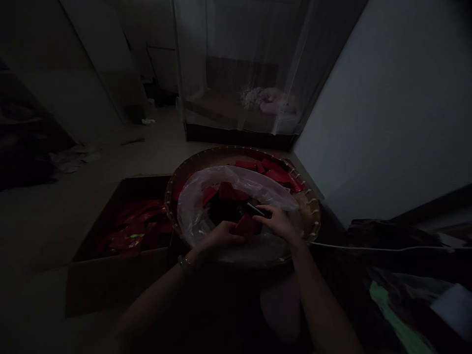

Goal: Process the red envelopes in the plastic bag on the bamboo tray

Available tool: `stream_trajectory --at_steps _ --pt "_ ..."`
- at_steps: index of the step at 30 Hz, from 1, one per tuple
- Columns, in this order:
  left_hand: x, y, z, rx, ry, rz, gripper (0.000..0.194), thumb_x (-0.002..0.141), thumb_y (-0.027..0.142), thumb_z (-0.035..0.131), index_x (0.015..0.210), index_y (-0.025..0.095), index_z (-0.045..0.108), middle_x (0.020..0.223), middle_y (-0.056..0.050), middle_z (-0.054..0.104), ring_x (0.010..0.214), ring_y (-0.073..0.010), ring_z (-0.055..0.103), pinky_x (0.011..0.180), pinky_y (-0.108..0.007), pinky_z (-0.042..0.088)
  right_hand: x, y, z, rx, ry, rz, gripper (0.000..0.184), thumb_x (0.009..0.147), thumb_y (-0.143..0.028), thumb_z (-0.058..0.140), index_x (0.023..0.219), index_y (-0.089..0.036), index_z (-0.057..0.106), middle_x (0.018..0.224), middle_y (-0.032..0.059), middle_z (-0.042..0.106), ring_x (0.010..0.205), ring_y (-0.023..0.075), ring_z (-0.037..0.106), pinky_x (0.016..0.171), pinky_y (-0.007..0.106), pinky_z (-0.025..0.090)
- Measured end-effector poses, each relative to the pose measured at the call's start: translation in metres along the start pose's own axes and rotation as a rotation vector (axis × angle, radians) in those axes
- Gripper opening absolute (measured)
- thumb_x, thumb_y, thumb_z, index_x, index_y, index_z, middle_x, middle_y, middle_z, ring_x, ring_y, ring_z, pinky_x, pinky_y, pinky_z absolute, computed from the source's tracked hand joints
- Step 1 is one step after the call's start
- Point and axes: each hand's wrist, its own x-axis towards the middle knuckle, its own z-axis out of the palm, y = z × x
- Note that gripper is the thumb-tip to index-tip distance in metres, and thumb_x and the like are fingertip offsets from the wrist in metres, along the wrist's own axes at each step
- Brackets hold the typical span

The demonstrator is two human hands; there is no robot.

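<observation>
My left hand (224, 234) is closed on the near edge of a red packet (248, 225), thumb and fingers toward its left side. In my right hand (277, 222) is a dark, flat object with a pale straight edge (255, 209); its kind is hard to make out in the dim light. The right fingertips lie close to the packet's upper right. Both hands are over an opened clear plastic bag (191, 196) with dark contents (223, 212) and more red packets (229, 191) at its far side. The bag sits in a round woven bamboo tray (313, 209).
More red packets (276, 173) lie at the tray's far right. Left of it stands a cardboard box (110, 275) holding many red packets (129, 236). A white cord (368, 248) runs right. Behind are a netted bed (236, 110) and a pale wall (391, 108).
</observation>
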Motion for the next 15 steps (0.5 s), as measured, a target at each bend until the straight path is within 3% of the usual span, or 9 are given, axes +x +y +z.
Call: stream_trajectory --at_steps 8,15 --pt "0.004 -0.008 -0.003 -0.017 0.075 0.039 0.04 0.063 0.026 0.067 0.099 0.009 0.068 0.074 -0.002 0.067 0.06 -0.0125 0.055 0.054 -0.02 0.037 -0.006 -0.002 -0.011 0.053 -0.09 0.018 0.04 0.067 -0.037 0.071 0.104 -0.023 0.068 0.1 0.0027 0.071 0.094 0.0238 0.064 0.083 0.036 0.049" --pt "0.006 -0.011 -0.002 -0.025 0.09 0.04 0.042 0.061 0.028 0.069 0.097 0.008 0.069 0.073 -0.003 0.067 0.062 -0.0139 0.057 0.056 -0.021 0.04 -0.003 0.005 0.006 0.008 0.108 -0.054 0.031 0.069 -0.035 0.067 0.096 -0.019 0.07 0.1 0.0071 0.07 0.095 0.0244 0.063 0.085 0.037 0.047"
